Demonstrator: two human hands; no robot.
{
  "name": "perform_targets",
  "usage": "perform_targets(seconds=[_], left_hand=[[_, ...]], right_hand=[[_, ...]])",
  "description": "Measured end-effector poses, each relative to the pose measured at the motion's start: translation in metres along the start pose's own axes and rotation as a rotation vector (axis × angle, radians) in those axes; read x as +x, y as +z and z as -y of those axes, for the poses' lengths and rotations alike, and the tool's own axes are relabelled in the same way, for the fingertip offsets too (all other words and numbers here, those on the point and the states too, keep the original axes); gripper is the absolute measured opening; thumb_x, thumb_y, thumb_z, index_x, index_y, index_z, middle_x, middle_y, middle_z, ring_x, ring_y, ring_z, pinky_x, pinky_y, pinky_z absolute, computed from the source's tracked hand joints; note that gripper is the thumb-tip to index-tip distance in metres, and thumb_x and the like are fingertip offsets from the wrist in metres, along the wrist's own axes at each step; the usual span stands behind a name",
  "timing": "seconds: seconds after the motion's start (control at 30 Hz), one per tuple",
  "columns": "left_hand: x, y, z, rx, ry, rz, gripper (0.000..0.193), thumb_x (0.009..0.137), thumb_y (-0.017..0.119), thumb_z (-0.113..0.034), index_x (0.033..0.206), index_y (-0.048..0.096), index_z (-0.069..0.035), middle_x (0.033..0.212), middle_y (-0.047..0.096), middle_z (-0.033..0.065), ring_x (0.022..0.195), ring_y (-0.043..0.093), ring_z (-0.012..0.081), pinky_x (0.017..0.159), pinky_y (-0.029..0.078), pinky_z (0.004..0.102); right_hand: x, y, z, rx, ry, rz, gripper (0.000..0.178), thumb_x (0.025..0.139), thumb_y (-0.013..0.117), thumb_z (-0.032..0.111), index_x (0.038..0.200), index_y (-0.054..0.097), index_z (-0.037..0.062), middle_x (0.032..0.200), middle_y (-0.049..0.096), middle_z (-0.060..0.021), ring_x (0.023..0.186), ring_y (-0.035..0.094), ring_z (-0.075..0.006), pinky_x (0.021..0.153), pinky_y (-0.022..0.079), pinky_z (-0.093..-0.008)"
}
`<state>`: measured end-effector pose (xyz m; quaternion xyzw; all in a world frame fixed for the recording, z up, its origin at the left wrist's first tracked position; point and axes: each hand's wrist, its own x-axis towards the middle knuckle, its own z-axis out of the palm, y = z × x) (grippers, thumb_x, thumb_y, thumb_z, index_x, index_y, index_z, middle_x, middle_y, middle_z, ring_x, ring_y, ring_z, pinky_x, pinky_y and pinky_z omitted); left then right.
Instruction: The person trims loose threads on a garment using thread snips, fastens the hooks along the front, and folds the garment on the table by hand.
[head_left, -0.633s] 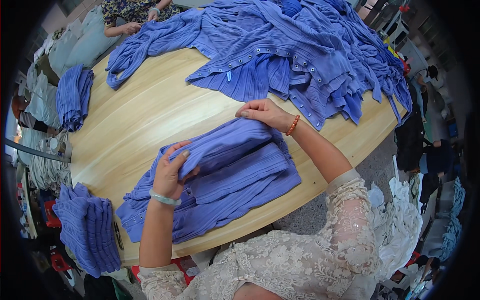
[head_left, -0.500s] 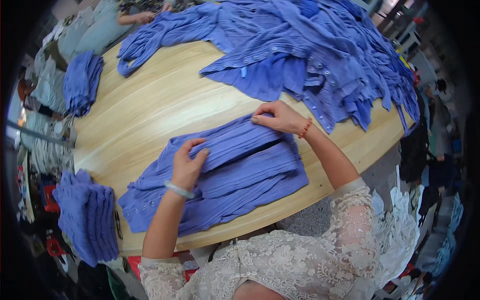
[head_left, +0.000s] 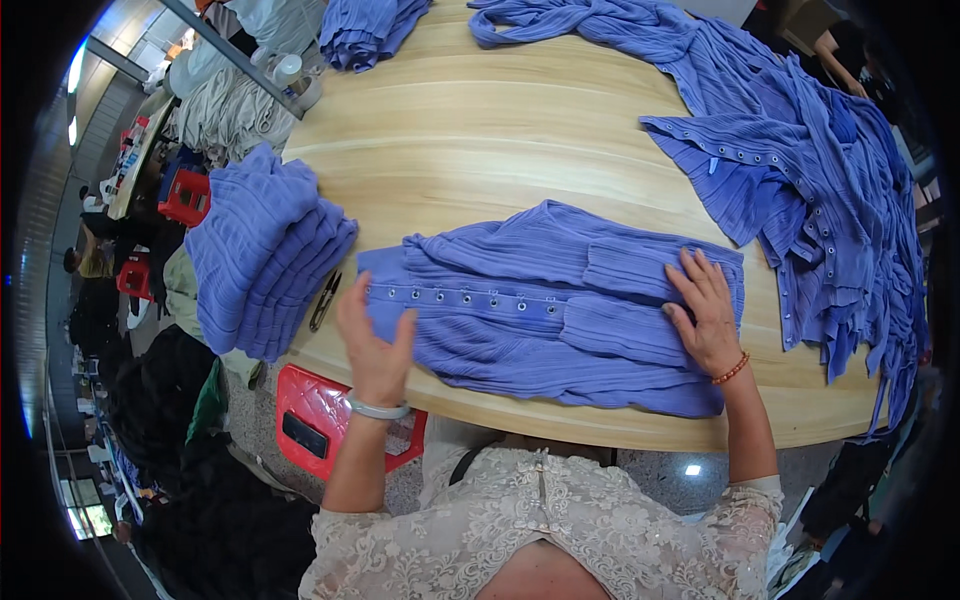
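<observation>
The worktop [head_left: 520,130] before me is a rounded slab of pale wood grain. Its right side carries a large loose heap of blue garments [head_left: 820,190], ribbed, with snap-studded plackets showing; the heap's near edge lies just beside my right hand, not touching the piece I am working. At my left, a folded stack of the same blue fabric [head_left: 265,260] sits on the worktop edge, near my left hand but apart from it. A smaller blue bundle [head_left: 370,30] rests at the far left rim. A small pair of dark snips [head_left: 323,300] lies between the stack and the garment. Below the worktop edge stands a red plastic stool [head_left: 320,420].

The blue ribbed garment [head_left: 540,310] lies flat at the near edge, directly in front of me, folded lengthwise with its snap placket running across the middle and the sleeves turned in on the right.

My left hand [head_left: 375,345] is open, fingers raised, at the garment's left end beside the placket. My right hand [head_left: 705,315] is open too, palm pressed flat on the folded sleeve.
</observation>
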<state>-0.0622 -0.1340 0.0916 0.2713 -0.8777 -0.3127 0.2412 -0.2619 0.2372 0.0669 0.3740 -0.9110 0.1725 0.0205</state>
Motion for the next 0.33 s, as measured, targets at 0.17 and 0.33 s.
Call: perform_targets(seconds=[0.17,0.33], left_hand=[[-0.010,-0.039,0.089,-0.009,-0.239,-0.036,0.073,0.081,0.076,-0.020,0.142,0.041,-0.002,0.124,0.052,0.0157,0.107,0.051,0.0267,0.089,0.044,0.0369],[0.017,-0.028,0.110,-0.037,-0.333,0.138,0.079,0.080,0.078,-0.026,0.143,0.039,0.002,0.121,0.056,0.0188,0.104,0.055,0.0277,0.089,0.046,0.0362]], right_hand=[[0.015,-0.011,0.037,0.022,-0.026,-0.106,0.046,0.089,0.066,0.023,0.132,0.058,0.0075,0.145,0.047,-0.0179,0.138,0.038,-0.0353,0.115,0.027,-0.0478],[0.030,-0.005,0.129,0.176,-0.209,-0.091,0.056,0.085,0.071,0.027,0.136,0.054,0.0105,0.148,0.043,-0.0175,0.137,0.038,-0.0372,0.115,0.027,-0.0484]])
